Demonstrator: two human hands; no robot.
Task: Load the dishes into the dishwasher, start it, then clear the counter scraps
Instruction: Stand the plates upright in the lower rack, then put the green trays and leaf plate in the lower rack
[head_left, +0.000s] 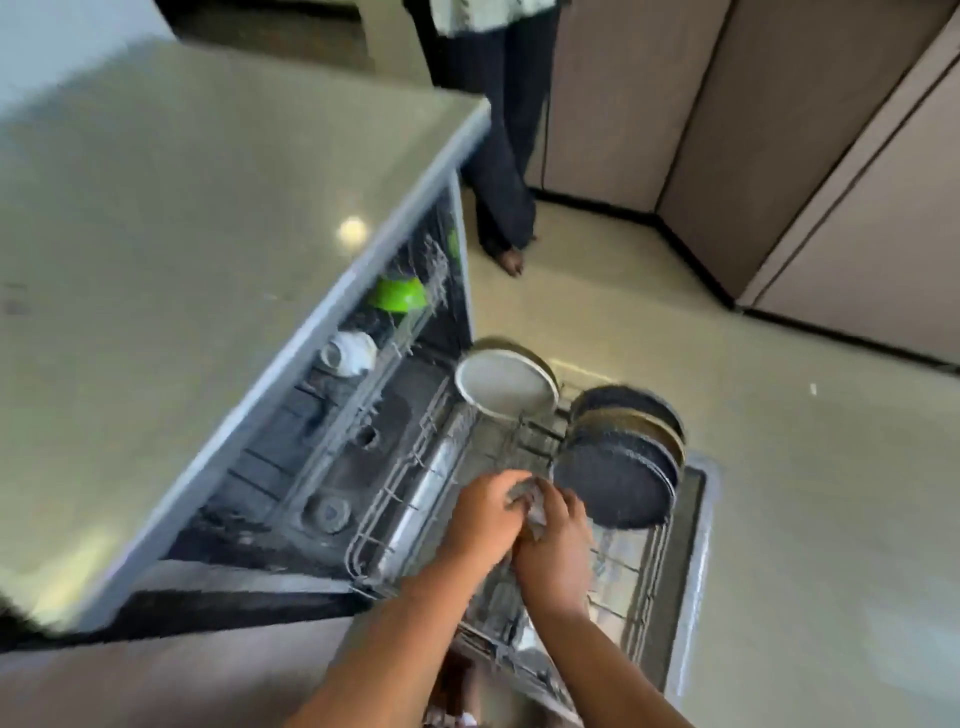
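Right now my left hand (485, 512) and right hand (558, 538) meet over the pulled-out lower rack (395, 512), fingers curled round a small pale item (530, 501) too blurred to name, both steadying it, I judge, to seat it between tines. Dark plates (615, 480) and a pale plate (506, 384) stand on edge there; the upper rack (415, 317) holds a green bowl (397, 293) and a white cup (350, 353).
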